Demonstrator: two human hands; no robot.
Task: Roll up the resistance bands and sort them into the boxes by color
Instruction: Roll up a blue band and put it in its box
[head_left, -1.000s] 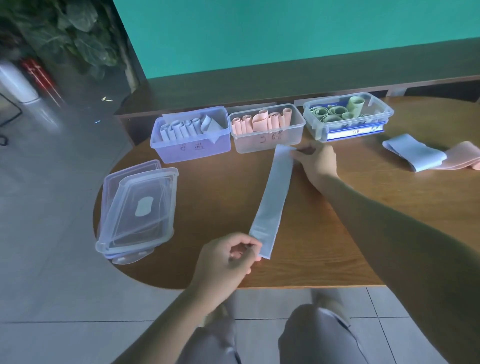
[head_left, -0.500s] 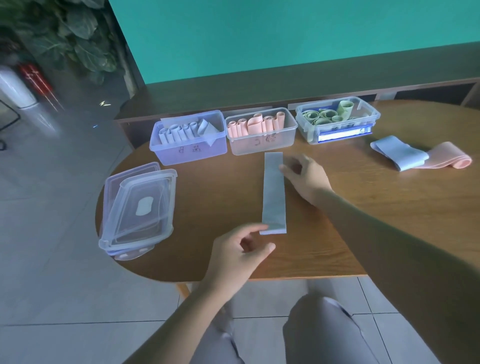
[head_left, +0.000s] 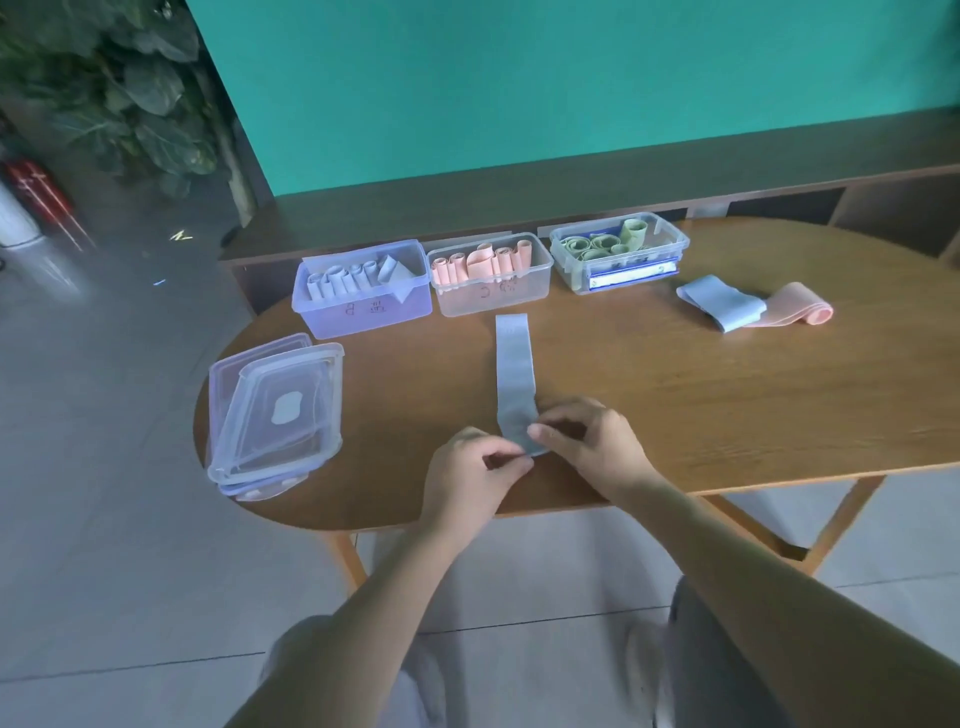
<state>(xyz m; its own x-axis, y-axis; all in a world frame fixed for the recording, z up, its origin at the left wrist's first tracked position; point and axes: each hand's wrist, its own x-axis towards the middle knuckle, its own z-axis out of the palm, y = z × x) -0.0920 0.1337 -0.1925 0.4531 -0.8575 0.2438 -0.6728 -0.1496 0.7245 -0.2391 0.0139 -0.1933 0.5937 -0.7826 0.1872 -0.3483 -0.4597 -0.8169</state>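
Now both hands (head_left: 524, 457) apparently on band (head_left: 514, 374).

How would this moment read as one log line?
step: rolling | blue band near end pinched by left hand and right hand | boxes: untouched

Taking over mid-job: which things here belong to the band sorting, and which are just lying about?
Job: blue band pinched by left hand and right hand; blue box, pink box, green box; loose blue band and pink band.

Lying about: stacked lids, plant.
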